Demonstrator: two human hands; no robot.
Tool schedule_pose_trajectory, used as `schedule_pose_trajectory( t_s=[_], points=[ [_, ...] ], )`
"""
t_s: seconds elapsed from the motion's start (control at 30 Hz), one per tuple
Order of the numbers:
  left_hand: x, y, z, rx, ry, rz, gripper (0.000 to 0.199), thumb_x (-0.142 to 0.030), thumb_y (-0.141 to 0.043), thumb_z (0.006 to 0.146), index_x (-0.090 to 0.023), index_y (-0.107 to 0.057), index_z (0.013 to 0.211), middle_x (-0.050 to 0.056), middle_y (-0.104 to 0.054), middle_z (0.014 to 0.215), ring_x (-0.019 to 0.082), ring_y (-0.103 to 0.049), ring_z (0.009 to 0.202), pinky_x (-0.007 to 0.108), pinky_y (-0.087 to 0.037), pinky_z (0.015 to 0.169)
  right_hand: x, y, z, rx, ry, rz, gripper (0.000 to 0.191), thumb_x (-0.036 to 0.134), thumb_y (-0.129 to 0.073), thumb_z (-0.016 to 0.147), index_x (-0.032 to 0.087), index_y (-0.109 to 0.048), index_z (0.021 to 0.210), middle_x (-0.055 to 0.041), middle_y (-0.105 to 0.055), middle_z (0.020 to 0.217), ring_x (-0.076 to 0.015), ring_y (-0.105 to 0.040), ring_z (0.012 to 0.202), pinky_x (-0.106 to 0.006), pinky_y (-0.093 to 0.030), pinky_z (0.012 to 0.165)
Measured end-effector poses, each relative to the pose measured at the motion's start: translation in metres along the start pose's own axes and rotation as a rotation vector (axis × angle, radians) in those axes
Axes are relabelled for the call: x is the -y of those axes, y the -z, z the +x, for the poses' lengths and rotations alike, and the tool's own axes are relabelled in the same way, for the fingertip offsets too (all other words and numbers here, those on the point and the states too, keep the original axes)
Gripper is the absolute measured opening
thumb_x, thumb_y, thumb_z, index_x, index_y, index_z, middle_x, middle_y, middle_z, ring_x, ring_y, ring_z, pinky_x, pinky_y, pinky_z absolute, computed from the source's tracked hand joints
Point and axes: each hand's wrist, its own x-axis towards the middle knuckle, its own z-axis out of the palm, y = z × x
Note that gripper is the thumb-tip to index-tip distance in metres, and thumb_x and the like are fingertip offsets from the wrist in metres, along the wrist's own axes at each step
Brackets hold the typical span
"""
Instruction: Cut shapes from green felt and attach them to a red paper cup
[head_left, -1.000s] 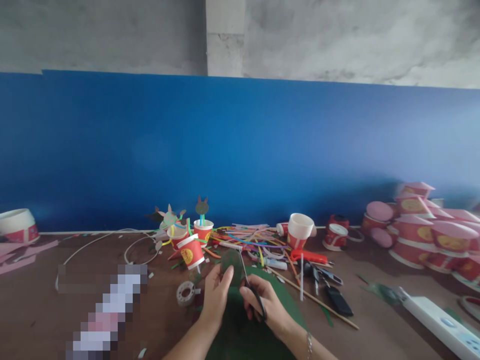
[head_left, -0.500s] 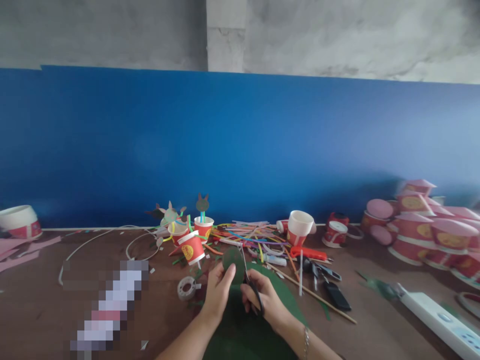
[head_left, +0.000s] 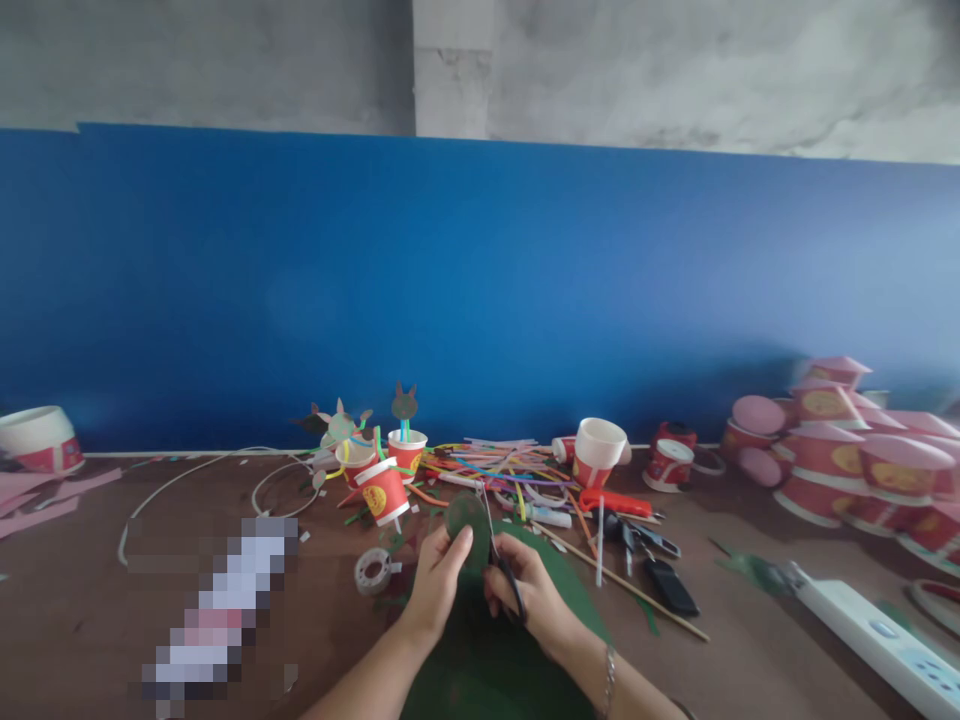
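My left hand is closed on a rounded piece of dark green paper, thumb on its face. The fingers of my right hand are wrapped round the handles of black-handled scissors. The blades point up and away, right along the right edge of the green piece. Whether the blades are parted is too small to tell. Beneath both hands lies a large dark green sheet, partly covered by my wrists.
Left of my hands is a tape roll. Red paper cups and a heap of coloured strips stand behind. On the right are a wooden stick, keys with a black fob, a power strip and stacked pink-topped cups.
The view has tilted down very slightly. Both hands keep nearly the same pose, with the scissors still beside the green piece.
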Motion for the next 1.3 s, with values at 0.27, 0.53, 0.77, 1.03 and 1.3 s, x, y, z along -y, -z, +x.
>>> schedule_pose_trajectory(
  t_s=[0.27,0.53,0.77,1.03,1.3],
  points=[
    [-0.0039,-0.0019,-0.0013,0.015,-0.037,-0.019,0.032,-0.043,-0.059,0.075,-0.013,-0.056,0.064,0.0,-0.056,0.063,0.013,-0.049,0.061,0.023,-0.04,0.06,-0.0006,-0.0003,-0.0003,-0.015,0.005,0.016,0.023,0.033,-0.064,0.066,0.018,-0.047,0.068,0.0081,-0.044,0.046,-0.0052,-0.039,0.036,-0.015,-0.034,0.034],
    [-0.0031,-0.0028,-0.0017,0.076,0.002,-0.044,0.034,-0.047,-0.058,0.074,-0.014,-0.055,0.065,-0.001,-0.055,0.057,0.013,-0.05,0.054,0.024,-0.04,0.055,0.0004,0.0003,-0.0003,-0.022,0.0,0.025,0.02,0.03,-0.064,0.065,0.018,-0.048,0.068,0.0079,-0.045,0.047,-0.0051,-0.041,0.036,-0.016,-0.036,0.036],
    [-0.0011,0.0002,-0.0001,0.074,-0.025,-0.022,0.03,-0.042,-0.056,0.078,-0.014,-0.058,0.068,0.001,-0.058,0.062,0.014,-0.052,0.061,0.024,-0.04,0.061,0.0038,-0.0008,-0.0008,-0.039,0.008,0.03,0.017,0.028,-0.061,0.065,0.018,-0.048,0.068,0.0089,-0.041,0.044,-0.0048,-0.037,0.035,-0.016,-0.033,0.034],
    [-0.0029,0.0012,0.0,0.081,-0.068,0.011,0.028,-0.038,-0.054,0.08,-0.013,-0.058,0.068,0.001,-0.057,0.064,0.015,-0.051,0.065,0.024,-0.04,0.065,0.0019,0.0002,-0.0003,-0.045,0.003,0.003,0.017,0.03,-0.059,0.066,0.018,-0.047,0.069,0.0095,-0.041,0.041,-0.0045,-0.036,0.032,-0.015,-0.029,0.032],
    [-0.002,0.0036,0.0018,0.066,-0.073,0.008,0.029,-0.04,-0.056,0.078,-0.013,-0.06,0.069,0.001,-0.058,0.066,0.015,-0.052,0.067,0.024,-0.04,0.065,0.0031,-0.0011,0.0001,-0.046,-0.003,0.0,0.022,0.033,-0.062,0.067,0.018,-0.045,0.066,0.0106,-0.038,0.039,-0.0033,-0.033,0.03,-0.014,-0.026,0.03]
  ],
)
